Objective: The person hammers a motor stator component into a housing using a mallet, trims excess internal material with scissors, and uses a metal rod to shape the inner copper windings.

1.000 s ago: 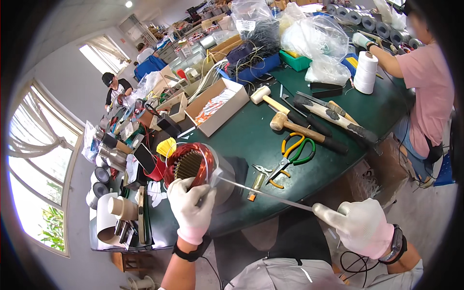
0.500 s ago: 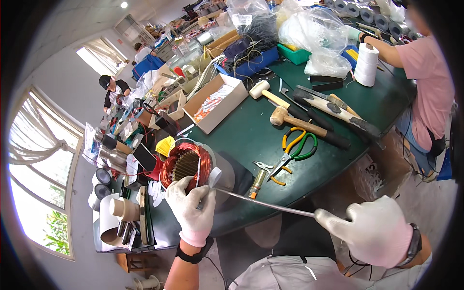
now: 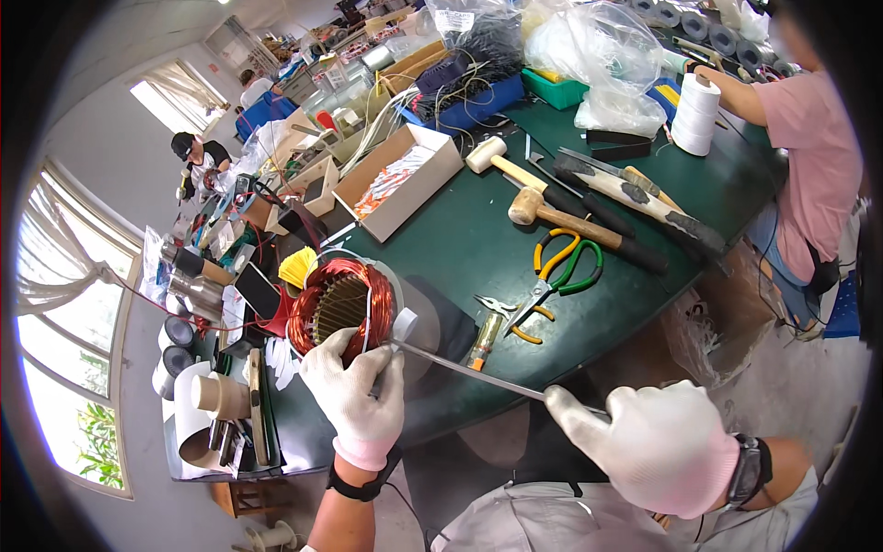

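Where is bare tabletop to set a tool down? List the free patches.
The widest bare green table patch lies between the cardboard box, the wooden mallets and the copper-wound stator. A smaller strip sits beyond the scissors, near the table's edge. The far side and the left end are crowded.

An open cardboard box [image 3: 400,179], long and rectangular, lies on the green surface [image 3: 460,248] beyond the middle, holding packets in orange and white. Behind it, toward the left, stands a smaller open cardboard box [image 3: 313,179]. Clear plastic bags [image 3: 598,55] (bulging, contents hard to make out) sit at the far edge; one further left carries a white label [image 3: 453,18]. A dark phone screen [image 3: 258,291] lies flat at the left, near a yellow bundle.
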The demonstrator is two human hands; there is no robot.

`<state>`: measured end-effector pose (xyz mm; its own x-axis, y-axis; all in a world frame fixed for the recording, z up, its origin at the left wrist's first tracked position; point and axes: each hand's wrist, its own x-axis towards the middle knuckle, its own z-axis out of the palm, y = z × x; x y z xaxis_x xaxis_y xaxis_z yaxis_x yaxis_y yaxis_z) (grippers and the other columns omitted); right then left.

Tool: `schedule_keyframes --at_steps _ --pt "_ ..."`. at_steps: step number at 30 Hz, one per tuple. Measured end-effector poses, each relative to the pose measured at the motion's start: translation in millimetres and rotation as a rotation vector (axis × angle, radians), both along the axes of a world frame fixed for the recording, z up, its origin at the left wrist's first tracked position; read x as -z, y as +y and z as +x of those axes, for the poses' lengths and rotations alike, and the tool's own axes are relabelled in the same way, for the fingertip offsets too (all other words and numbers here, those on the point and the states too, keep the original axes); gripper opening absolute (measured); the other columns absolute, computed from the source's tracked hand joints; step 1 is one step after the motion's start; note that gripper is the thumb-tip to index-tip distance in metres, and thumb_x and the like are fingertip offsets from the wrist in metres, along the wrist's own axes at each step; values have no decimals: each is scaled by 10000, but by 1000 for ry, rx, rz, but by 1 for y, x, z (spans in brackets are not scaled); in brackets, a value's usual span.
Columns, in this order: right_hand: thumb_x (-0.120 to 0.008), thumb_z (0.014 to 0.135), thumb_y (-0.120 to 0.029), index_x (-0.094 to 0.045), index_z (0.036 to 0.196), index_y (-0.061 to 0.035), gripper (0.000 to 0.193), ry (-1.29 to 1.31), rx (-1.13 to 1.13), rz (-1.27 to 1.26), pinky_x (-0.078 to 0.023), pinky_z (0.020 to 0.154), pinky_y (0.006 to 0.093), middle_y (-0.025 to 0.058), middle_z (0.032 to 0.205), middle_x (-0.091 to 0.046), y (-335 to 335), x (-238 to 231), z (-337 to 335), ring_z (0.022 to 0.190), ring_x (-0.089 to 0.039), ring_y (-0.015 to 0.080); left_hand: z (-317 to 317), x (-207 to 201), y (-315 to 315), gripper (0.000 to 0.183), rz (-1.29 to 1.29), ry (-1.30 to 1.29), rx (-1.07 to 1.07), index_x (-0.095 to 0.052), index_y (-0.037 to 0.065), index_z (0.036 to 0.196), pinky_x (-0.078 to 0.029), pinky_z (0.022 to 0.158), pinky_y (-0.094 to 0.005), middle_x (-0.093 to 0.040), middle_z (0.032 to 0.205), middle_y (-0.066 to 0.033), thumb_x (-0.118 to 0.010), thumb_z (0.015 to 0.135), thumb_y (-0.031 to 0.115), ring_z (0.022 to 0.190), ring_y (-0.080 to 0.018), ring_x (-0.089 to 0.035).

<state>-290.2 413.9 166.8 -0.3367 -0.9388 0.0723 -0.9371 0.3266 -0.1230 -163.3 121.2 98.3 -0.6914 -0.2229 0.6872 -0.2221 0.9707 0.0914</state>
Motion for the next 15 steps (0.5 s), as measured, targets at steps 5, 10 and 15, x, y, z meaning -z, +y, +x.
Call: schedule_keyframes --at_steps 5,10,15 --pt "-654 923 -150 -681 1432 -171 510 -162 18 -144 -487 460 380 27 683 -537 -13 73 14 500 -592 206 0 -2 2 230 -28 -12 -38 -740 68 940 -432 1005 -483 -667 1194 -177 -848 751 -8 1116 -370 -606" --pt "-683 877 -67 -655 1467 -179 601 -365 91 -452 -506 484 392 44 701 -556 -8 130 37 523 -602 255 5 -3 7 230 -26 -22 -8 -742 66 942 -447 992 -471 -667 1179 -179 -851 752 -5 1102 -369 -611" --pt "-692 857 -95 -703 1406 -248 570 -117 41 -315 -467 481 358 5 664 -518 21 62 6 513 -590 201 24 -4 -23 242 127 -53 118 -771 55 929 -469 995 -445 -666 1142 -161 -873 718 -4 1097 -344 -624"
